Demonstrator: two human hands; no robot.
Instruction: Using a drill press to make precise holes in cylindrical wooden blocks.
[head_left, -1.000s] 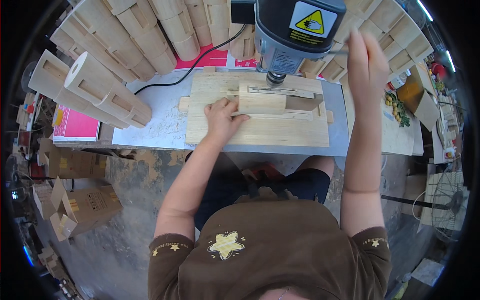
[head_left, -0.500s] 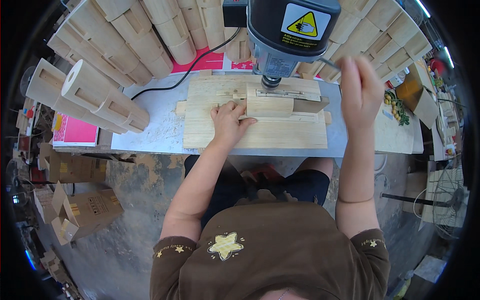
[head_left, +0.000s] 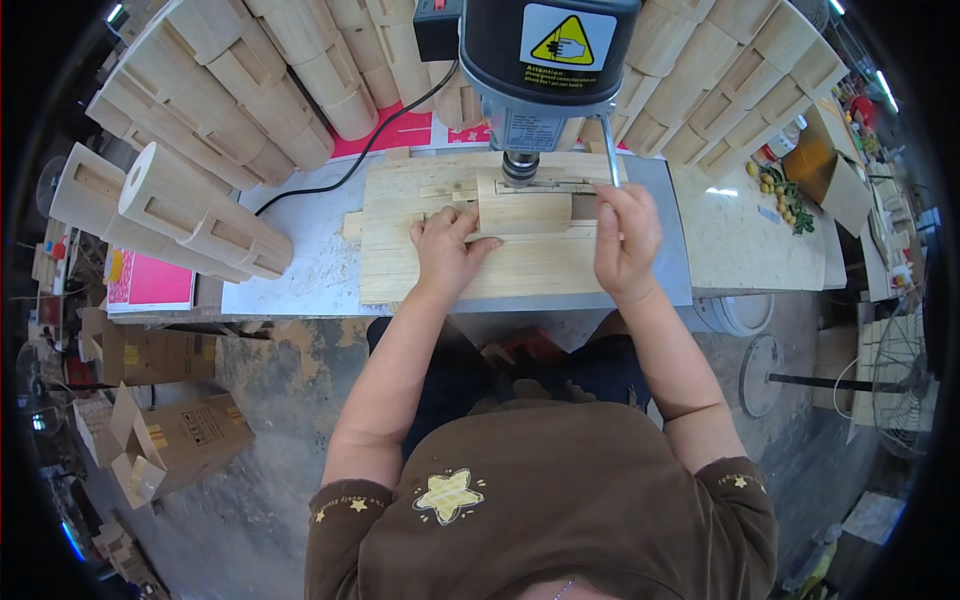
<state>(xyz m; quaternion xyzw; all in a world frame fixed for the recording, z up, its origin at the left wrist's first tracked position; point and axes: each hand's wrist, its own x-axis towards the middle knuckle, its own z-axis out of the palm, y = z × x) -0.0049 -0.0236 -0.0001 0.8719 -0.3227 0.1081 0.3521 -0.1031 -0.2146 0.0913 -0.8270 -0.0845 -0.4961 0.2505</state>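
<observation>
A pale, smooth wooden cylinder (head_left: 525, 214) lies left-to-right on a flat wooden board (head_left: 480, 275), below a black-and-blue drill press (head_left: 540, 60). The half-curled left hand (head_left: 448, 248) meets its left end, grip unclear; the right hand (head_left: 628, 240) closes around a slim silver lever (head_left: 611, 150). Recessed pale wooden tubes (head_left: 222, 70) crowd behind; an open brown cardboard box (head_left: 195, 440), contents unseen, sits floor-left.
</observation>
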